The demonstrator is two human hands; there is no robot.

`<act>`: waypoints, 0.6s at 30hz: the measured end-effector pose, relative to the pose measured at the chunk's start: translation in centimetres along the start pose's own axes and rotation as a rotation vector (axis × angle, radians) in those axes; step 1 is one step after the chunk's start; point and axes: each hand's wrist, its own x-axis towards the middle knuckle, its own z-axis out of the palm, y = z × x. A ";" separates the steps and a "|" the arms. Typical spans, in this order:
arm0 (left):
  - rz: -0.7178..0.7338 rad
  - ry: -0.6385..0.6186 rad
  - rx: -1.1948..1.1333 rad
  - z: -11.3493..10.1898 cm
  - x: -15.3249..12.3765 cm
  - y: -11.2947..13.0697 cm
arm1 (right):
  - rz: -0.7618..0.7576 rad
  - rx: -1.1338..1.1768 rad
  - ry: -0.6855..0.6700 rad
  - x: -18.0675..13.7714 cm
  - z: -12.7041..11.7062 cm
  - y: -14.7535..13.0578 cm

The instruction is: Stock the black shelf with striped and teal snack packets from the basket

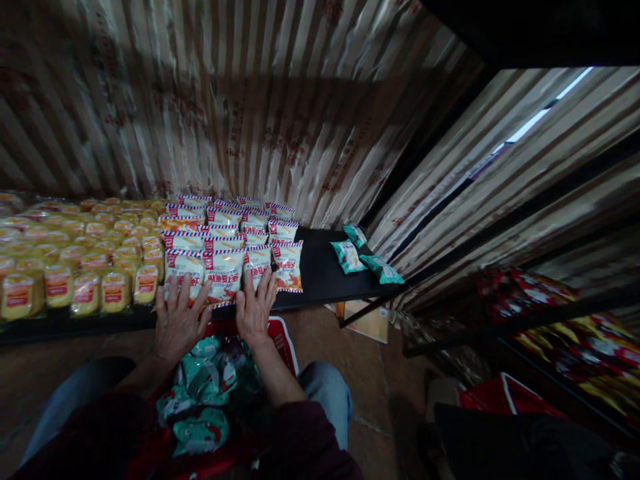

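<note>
My left hand [179, 319] lies flat, fingers spread, on the front row of white snack packets with red and blue edging [223, 270] on a low black shelf [320, 273]. My right hand [257, 307] rests beside it, fingers stretched out over the front packets. Neither hand grips anything. Below my wrists, between my knees, a red basket [281, 337] holds several teal snack bags [203, 390].
Rows of yellow packets [75, 267] fill the shelf's left part. Three teal bags [363, 257] lie at its right end near the corner. Corrugated sheeting [250, 113] forms the back wall. Another rack with red and yellow bags [575, 333] stands right.
</note>
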 end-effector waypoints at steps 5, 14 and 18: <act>-0.005 -0.016 -0.001 -0.3 -0.1 -0.1 | -0.008 0.003 -0.001 -0.2 0.0 0.2; -0.014 -0.056 -0.031 -0.5 0.5 -0.1 | -0.007 -0.005 -0.017 0.4 0.3 -0.1; -0.008 -0.039 -0.021 -0.4 0.2 -0.3 | -0.011 -0.006 -0.005 0.1 0.3 0.1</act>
